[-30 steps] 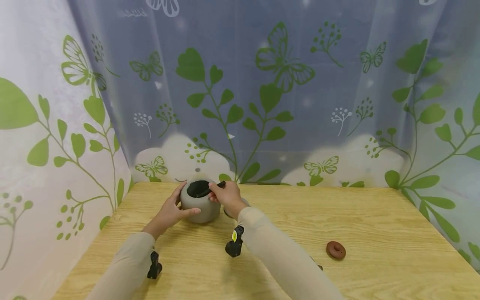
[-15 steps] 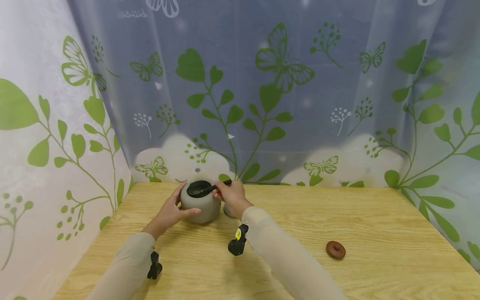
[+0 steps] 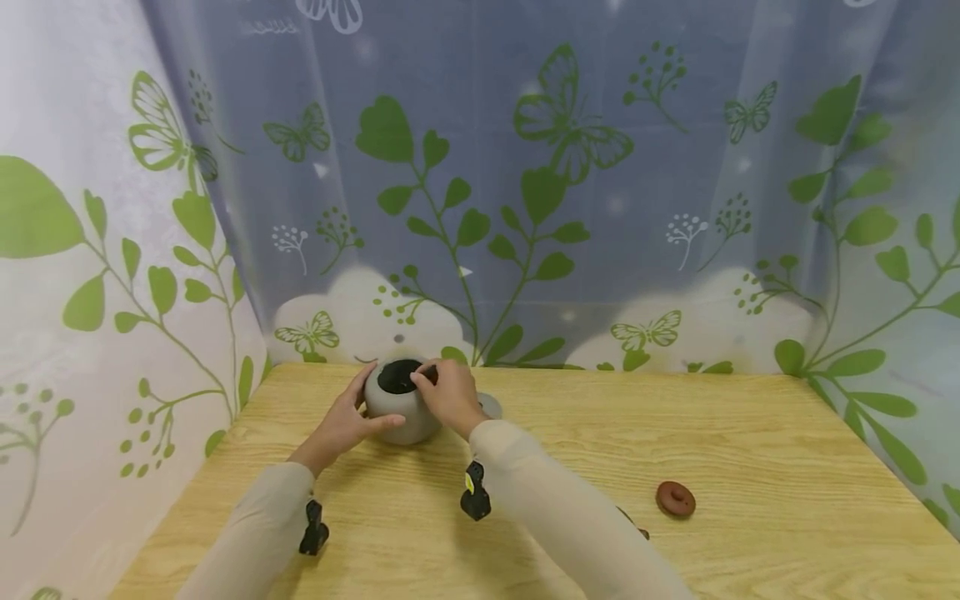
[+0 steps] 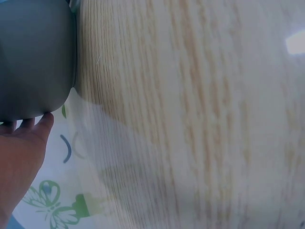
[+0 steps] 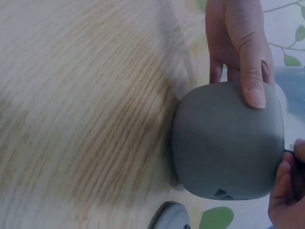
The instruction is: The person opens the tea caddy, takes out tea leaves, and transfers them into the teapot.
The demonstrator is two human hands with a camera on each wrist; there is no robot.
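Observation:
A round grey jar (image 3: 401, 421) with a dark open mouth stands toward the back left of the table. My left hand (image 3: 343, 423) holds its left side, thumb across the front and fingers behind; the right wrist view shows this thumb (image 5: 253, 90) lying on the jar wall. Over the right part of the mouth, my right hand (image 3: 452, 398) pinches the handle of a black scoop (image 3: 432, 374). The scoop's bowl is hidden inside the jar. Behind the right hand lies a grey lid (image 3: 491, 406), partly covered.
A small reddish-brown lid (image 3: 676, 499) with a knob lies on the wooden table (image 3: 750, 433) at the right. A dark object (image 3: 642, 532) peeks out from under my right forearm. A patterned curtain (image 3: 480, 208) hangs along the back and sides.
The scoop was drawn up to the right, showing its bowl at the jar mouth, and has since gone down into the jar with my right hand moving left. My left hand keeps its hold.

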